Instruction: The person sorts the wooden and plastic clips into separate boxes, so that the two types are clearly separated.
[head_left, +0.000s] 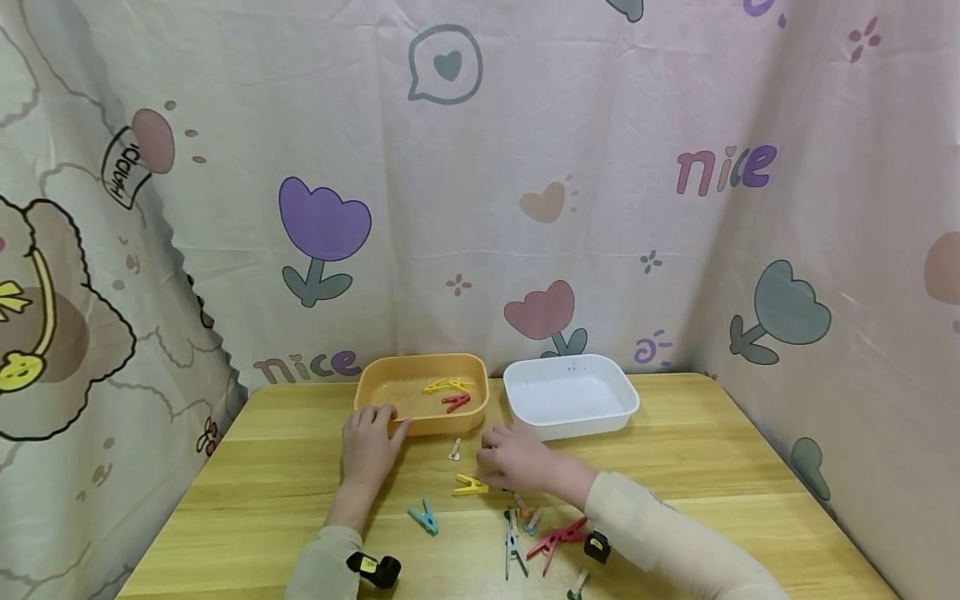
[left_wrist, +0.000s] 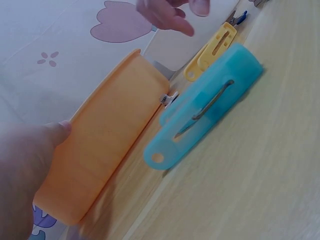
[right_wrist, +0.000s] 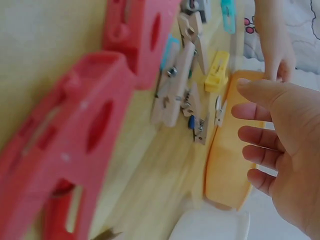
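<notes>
My left hand [head_left: 367, 446] grips the front left corner of an orange plastic tray [head_left: 427, 425], with the thumb on its outer wall and the fingers at the rim. Inside the tray lie yellow clothespins [head_left: 435, 387] and a red clothespin [head_left: 456, 402]. Over the table in front of the two trays hovers my right hand [head_left: 517, 458]. Its fingers are loosely bent and nothing shows between them in the right wrist view. Close to those fingers are a yellow clothespin [head_left: 470, 486] and a small wooden clothespin [head_left: 455, 450].
A white tray [head_left: 581, 427] stands to the right of the orange one. Nearer the front lie a blue clothespin [head_left: 425, 518], a large red clothespin [right_wrist: 100, 120], a grey clothespin [head_left: 514, 550] and several small wooden ones [right_wrist: 174, 87]. A printed curtain [head_left: 465, 208] hangs behind the table.
</notes>
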